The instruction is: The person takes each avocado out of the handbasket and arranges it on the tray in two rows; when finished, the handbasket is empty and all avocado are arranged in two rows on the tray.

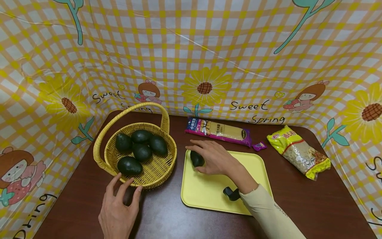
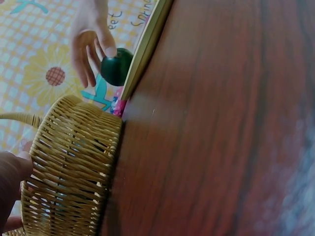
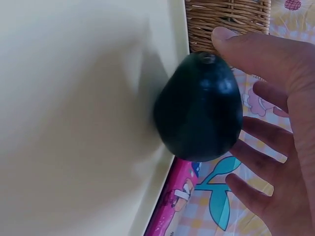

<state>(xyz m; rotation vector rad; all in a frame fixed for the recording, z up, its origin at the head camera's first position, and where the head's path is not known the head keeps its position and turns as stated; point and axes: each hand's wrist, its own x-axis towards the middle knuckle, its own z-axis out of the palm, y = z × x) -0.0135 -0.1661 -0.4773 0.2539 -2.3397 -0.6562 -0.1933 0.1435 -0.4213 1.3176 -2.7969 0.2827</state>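
Observation:
A dark green avocado (image 1: pixel 197 159) is on the far left part of the yellow tray (image 1: pixel 209 199). My right hand (image 1: pixel 213 157) reaches over it; in the right wrist view, the thumb and spread fingers stand around the avocado (image 3: pixel 199 108) without visibly closing on it. Several more avocados (image 1: pixel 129 166) lie in the yellow wicker basket (image 1: pixel 155 182) at left. At the basket's near rim is my left hand (image 1: pixel 119 205), fingertips resting at the edge. The left wrist view shows its thumb (image 2: pixel 17 164) beside the woven wall (image 2: pixel 74 162).
Behind the tray lies a purple noodle packet (image 1: pixel 221 131), with a small purple wrapper (image 1: pixel 259 146) beside it. A yellow-ended clear bag (image 1: pixel 299 152) lies at right. The basket's tall handle (image 1: pixel 119 116) arches over its left side. A black device (image 1: pixel 231 194) sits by my right wrist.

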